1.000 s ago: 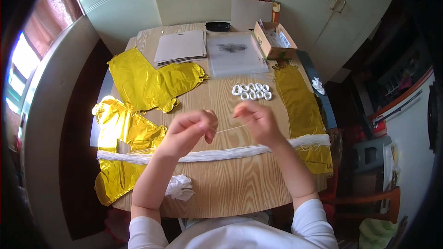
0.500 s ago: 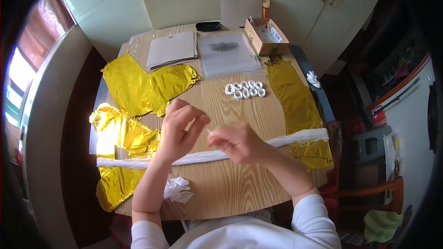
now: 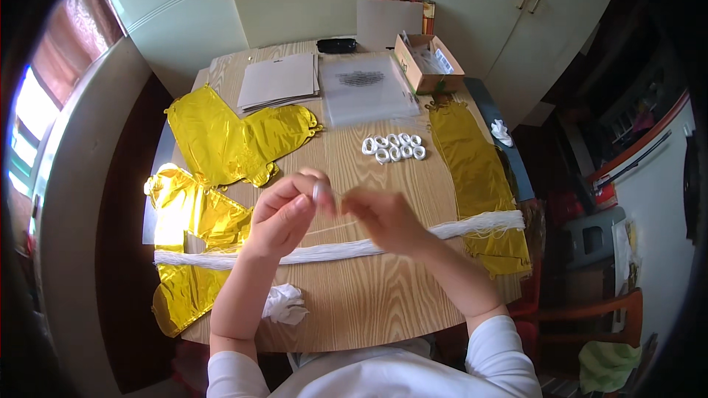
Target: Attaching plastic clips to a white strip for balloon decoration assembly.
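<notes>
Reading the clock face from the space between the hands, twelve being the far side of the table (image 3: pixel 383 309), the left hand (image 3: pixel 276 225) sits at nine o'clock, its fingers curled in and nearly closed, holding a small white coil (image 3: pixel 318 191) at the fingertips. The right hand (image 3: pixel 387 222) is at three, fingertips drawn together near the coil; blur hides whether they pinch anything. A fine pale thread (image 3: pixel 332 230) slants between the hands. Below them, a long white skein (image 3: pixel 346 250) crosses the table from between eight and nine o'clock to about three. Finished-looking white rings (image 3: pixel 394 149) lie in two rows between one and two. Yellow foil (image 3: pixel 214 136) spreads at ten and nine, with another foil piece (image 3: pixel 472 166) between two and three. Grey sheets (image 3: pixel 279 79) are stacked at eleven, clear plastic sleeves (image 3: pixel 369 107) lie between twelve and one, an open box (image 3: pixel 425 82) stands at one, and crumpled white tissue (image 3: pixel 286 304) rests at seven.
</notes>
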The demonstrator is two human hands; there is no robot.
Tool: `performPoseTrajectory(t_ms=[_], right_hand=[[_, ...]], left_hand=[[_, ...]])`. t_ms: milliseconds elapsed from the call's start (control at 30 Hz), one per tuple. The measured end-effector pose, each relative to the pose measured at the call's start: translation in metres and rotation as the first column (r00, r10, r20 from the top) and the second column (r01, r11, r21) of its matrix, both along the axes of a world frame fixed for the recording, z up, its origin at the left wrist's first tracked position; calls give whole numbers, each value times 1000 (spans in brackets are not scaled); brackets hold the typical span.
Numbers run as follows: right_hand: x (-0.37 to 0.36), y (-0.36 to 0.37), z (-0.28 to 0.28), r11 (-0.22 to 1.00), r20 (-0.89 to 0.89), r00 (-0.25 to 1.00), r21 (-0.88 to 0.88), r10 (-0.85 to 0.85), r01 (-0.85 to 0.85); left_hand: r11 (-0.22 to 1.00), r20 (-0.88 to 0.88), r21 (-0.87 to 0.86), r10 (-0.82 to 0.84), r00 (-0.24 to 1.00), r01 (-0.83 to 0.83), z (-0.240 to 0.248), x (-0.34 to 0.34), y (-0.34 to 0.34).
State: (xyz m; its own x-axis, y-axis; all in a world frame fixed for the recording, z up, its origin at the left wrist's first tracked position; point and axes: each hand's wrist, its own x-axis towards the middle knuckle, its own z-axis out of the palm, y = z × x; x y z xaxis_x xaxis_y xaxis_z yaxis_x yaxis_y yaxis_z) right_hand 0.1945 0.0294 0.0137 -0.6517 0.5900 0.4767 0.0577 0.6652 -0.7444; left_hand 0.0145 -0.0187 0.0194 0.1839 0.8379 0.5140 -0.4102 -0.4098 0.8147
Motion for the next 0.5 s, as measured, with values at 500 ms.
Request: performPoseTrajectory(t_ms=[500], right_hand=[[4,-10,12,998,-124,992,59,-4,11]], left_hand=[[1000,-377,4,21,926,-21,12,-11,-7]])
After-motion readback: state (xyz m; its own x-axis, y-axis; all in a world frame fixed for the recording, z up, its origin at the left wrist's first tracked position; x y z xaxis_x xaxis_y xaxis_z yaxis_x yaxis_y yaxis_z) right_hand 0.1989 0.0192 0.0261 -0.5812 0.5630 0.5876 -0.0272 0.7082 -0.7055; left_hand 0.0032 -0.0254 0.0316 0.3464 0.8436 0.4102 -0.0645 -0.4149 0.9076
